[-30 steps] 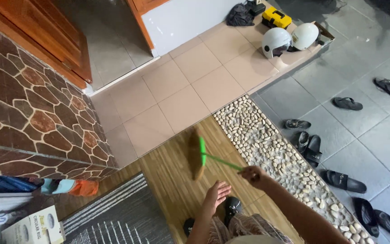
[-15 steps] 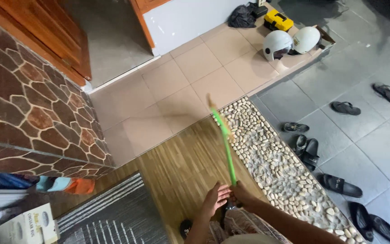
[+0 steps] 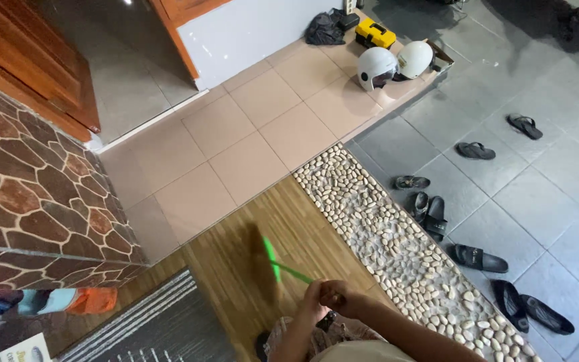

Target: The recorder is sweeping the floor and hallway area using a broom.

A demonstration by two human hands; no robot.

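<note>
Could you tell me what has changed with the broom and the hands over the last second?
The green-handled broom swung out over the pebble strip, then back down to the wooden floor, near the feet. The left hand, open and free a second ago, has closed in beside the right hand at the handle's end. The right hand kept its grip throughout. The helmets and sandals have not moved.
</note>
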